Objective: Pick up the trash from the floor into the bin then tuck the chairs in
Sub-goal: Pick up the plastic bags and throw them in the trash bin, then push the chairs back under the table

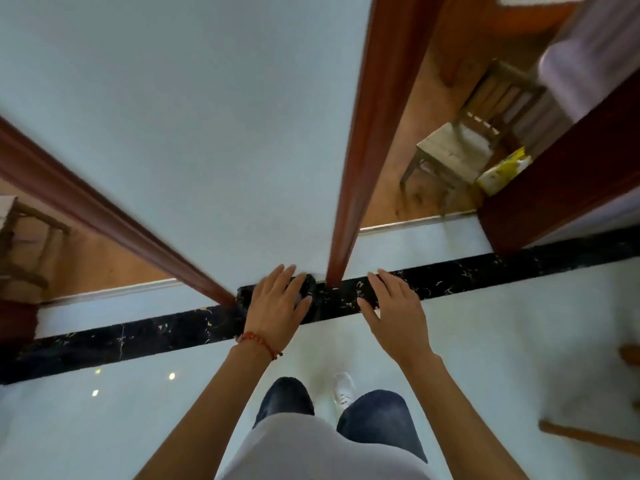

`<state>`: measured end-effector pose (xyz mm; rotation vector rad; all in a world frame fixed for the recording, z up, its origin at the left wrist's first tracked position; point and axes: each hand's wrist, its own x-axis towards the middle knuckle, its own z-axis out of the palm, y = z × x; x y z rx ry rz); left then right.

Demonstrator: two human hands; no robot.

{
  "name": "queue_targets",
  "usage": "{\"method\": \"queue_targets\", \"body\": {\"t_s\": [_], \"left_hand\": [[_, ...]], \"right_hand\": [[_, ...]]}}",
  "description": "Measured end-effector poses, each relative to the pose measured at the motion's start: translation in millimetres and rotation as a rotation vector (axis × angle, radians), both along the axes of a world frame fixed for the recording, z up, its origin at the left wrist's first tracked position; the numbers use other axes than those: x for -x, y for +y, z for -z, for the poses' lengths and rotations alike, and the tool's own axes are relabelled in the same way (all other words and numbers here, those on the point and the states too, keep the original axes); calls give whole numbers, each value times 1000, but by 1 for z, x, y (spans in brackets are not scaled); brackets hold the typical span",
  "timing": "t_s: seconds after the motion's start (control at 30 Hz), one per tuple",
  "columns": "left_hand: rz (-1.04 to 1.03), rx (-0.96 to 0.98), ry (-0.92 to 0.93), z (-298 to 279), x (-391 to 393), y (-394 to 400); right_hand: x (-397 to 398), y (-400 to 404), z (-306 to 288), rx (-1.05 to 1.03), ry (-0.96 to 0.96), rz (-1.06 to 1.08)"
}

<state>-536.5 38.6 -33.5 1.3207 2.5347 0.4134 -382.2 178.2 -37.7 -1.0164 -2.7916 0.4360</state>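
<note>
Now | both hands open, L (277,306) & R (394,311), fingers fwd | chair (460,147) upright; back faces away

Chair (460,147) beyond right doorway: motion-blurred, far side hidden by door frame (561,174). Yellow packet (502,171) beside it: blurred, unreadable. Left chair (24,244) cut by edge.
</note>
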Motion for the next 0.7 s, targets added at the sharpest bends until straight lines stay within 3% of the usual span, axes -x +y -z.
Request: {"method": "queue_targets", "body": {"t_s": [0.37,0.7], "left_hand": [[534,-6,56,-9,-13,15],[941,-60,105,-25,-116,46]], "right_hand": [[-73,-72,-18,101,-29,549],[-192,-142,-34,130,-12,991]]}}
